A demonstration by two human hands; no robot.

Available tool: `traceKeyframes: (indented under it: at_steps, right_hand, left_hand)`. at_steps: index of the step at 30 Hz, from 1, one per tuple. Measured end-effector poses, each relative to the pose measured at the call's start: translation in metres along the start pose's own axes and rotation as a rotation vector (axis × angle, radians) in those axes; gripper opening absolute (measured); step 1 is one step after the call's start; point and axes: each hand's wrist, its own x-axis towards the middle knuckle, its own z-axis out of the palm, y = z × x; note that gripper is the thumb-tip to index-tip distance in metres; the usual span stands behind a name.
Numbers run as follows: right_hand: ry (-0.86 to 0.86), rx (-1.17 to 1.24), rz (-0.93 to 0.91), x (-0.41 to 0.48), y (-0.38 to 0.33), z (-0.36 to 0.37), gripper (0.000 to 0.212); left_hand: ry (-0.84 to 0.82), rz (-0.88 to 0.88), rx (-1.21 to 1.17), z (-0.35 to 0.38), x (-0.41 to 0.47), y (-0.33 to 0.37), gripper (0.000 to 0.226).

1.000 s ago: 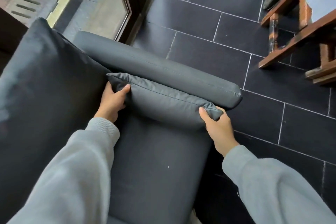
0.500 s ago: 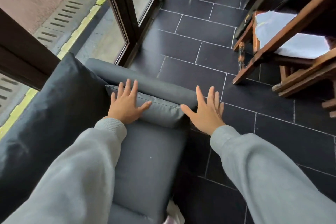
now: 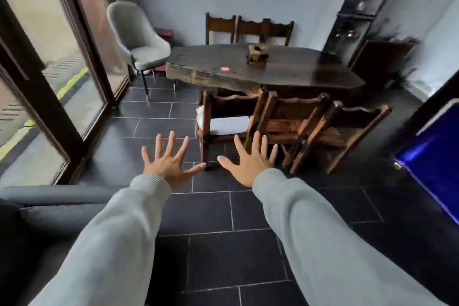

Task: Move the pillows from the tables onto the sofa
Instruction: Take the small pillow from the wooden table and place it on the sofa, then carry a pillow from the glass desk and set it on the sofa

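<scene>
My left hand (image 3: 169, 161) and my right hand (image 3: 250, 163) are stretched out in front of me over the dark tiled floor, fingers spread wide, each holding nothing. The dark grey sofa (image 3: 57, 195) shows only at the lower left, its armrest and the grey pillow (image 3: 59, 217) lying against it behind my left sleeve. Ahead stands a long dark wooden table (image 3: 285, 71) with a small brown object (image 3: 257, 53) and a red spot on its top. No pillow shows on that table.
Three wooden chairs (image 3: 293, 122) stand pushed against the table's near side, one with a white seat pad (image 3: 228, 124); more chairs line the far side. A grey upholstered chair (image 3: 139, 37) sits by the glass doors (image 3: 62, 64) on the left. A blue panel (image 3: 432, 156) is at the right.
Both hands let go of the grey pillow on the sofa and lifted off it with fingers spread. My view swung up from the sofa toward the wooden table and chairs.
</scene>
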Motion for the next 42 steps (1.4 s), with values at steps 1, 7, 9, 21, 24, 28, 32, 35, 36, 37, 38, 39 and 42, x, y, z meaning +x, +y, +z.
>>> traceKeyframes:
  at_steps: [1,7,9,21,24,28,32,35,36,37,38,39,42]
  right_hand:
    - [0.009,0.009,0.043,-0.016,0.034,-0.019,0.094]
    - [0.105,0.035,0.297,-0.1,0.232,-0.111,0.095]
    - [0.151,0.053,0.402,-0.125,0.294,-0.128,0.095]
    - [0.227,0.147,1.034,-0.248,0.598,-0.149,0.099]
    - [0.244,0.169,1.174,-0.262,0.656,-0.165,0.101]
    - [0.287,0.19,1.3,-0.27,0.726,-0.191,0.102]
    - [0.307,0.197,1.379,-0.27,0.786,-0.198,0.104]
    - [0.293,0.198,1.414,-0.271,0.83,-0.194,0.103]
    - [0.291,0.201,1.424,-0.271,0.846,-0.192,0.102]
    - [0.288,0.207,1.433,-0.272,0.864,-0.191,0.102]
    - [0.283,0.213,1.44,-0.273,0.883,-0.189,0.102]
    - [0.272,0.215,1.445,-0.275,0.902,-0.187,0.102]
    - [0.246,0.22,1.46,-0.281,0.971,-0.186,0.103]
  left_hand:
    - [0.009,0.041,-0.007,-0.011,-0.003,0.041,0.102]
    - [0.101,0.33,-0.027,-0.057,-0.017,0.276,0.1]
    - [0.096,0.429,-0.025,-0.062,-0.021,0.346,0.1]
    - [-0.055,0.905,0.07,-0.032,-0.021,0.717,0.097]
    - [-0.093,0.995,0.077,-0.028,-0.014,0.796,0.098]
    - [-0.104,1.097,0.058,-0.033,-0.001,0.892,0.099]
    - [-0.126,1.157,0.072,-0.029,0.007,0.976,0.099]
    - [-0.166,1.195,0.088,-0.016,0.009,1.031,0.099]
    - [-0.173,1.205,0.096,-0.011,0.01,1.051,0.099]
    - [-0.181,1.212,0.102,-0.005,0.011,1.071,0.1]
    - [-0.189,1.218,0.107,0.001,0.012,1.091,0.1]
    - [-0.196,1.225,0.111,0.007,0.011,1.112,0.101]
    - [-0.212,1.247,0.122,0.029,0.009,1.175,0.101]
